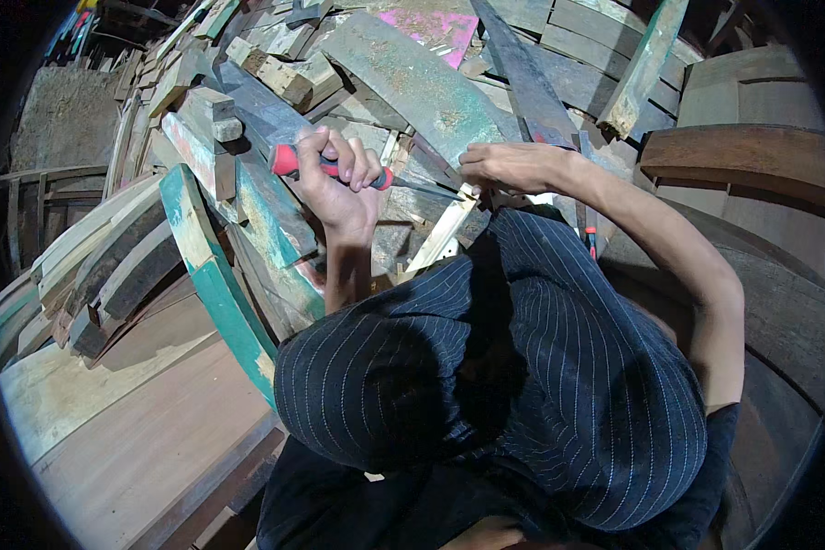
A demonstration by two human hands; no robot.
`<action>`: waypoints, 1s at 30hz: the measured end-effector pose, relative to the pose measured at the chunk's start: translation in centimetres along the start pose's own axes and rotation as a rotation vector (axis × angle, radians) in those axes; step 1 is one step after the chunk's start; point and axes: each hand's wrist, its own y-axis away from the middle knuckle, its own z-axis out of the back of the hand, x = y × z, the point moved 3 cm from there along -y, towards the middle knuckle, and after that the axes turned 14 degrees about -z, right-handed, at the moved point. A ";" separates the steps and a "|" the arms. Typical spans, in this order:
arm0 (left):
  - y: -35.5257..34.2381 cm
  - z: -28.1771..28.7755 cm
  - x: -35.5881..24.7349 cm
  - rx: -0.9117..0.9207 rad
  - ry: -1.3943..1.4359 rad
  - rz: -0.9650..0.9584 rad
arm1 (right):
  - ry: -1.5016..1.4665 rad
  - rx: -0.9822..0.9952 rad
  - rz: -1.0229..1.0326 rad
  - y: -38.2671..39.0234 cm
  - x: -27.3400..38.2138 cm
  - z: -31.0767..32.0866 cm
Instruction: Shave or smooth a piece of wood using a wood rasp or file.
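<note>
My left hand (341,183) is closed around the red and black handle of a screwdriver (286,159). Its thin shaft slants right, and the tip meets the upper end of a pale wooden strip (442,235). That strip slopes down toward my left knee. At the same end, my right hand (515,169) is bent over with its fingers curled in. What those fingers grip is hidden beneath them. My knees, in dark striped cloth, stand close below both hands.
A sawdust-covered greenish board (412,82) lies ahead, beside a dark tapering blade (527,78) and a pink sheet (431,32). A red-handled tool (590,242) is right of my knee. Curved green timber (213,266) and stacked offcuts fill the left; a curved brown plank (742,158) lies right.
</note>
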 end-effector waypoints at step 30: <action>0.4 -3.8 3.7 0.472 -0.101 -0.020 | -0.201 -0.094 -0.219 -0.7 -2.2 -1.2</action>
